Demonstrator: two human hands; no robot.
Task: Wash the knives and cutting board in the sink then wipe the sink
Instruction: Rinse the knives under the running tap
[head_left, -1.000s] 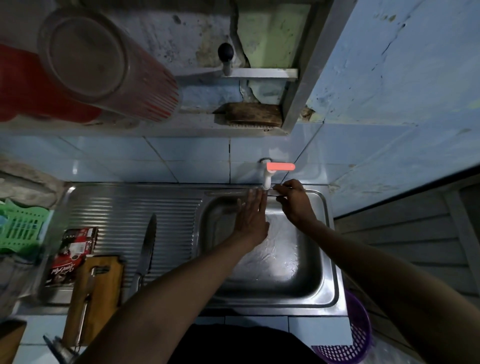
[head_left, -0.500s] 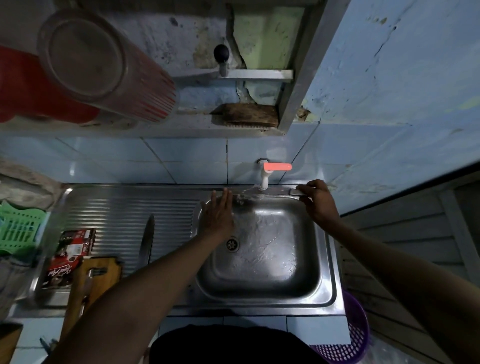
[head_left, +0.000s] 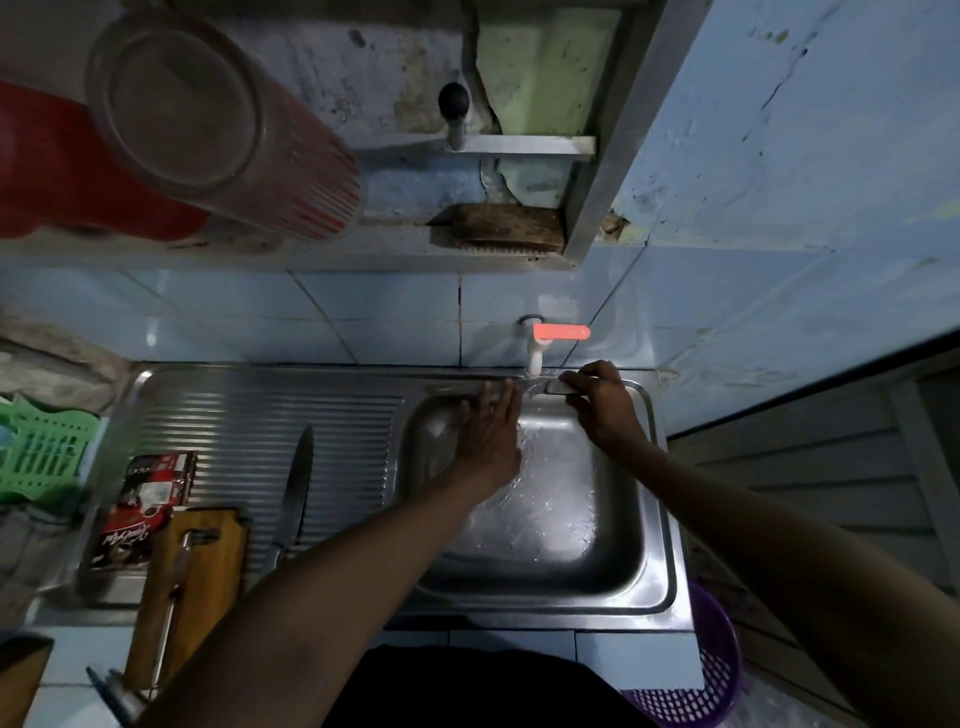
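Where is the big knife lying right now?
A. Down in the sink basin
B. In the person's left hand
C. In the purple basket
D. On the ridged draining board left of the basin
D: the big knife lies flat on the ridged draining board, apart from both hands, while the left hand is spread open over the sink basin.

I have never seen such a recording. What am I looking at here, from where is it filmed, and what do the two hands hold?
No machine here: a person wears a camera on the head, looking down at a steel sink. The right hand pinches a small metal item, probably a knife, under the tap. The left hand, fingers straight, rubs in the running water. On the drainboard lie a large knife, a wooden cutting board and a red packet.
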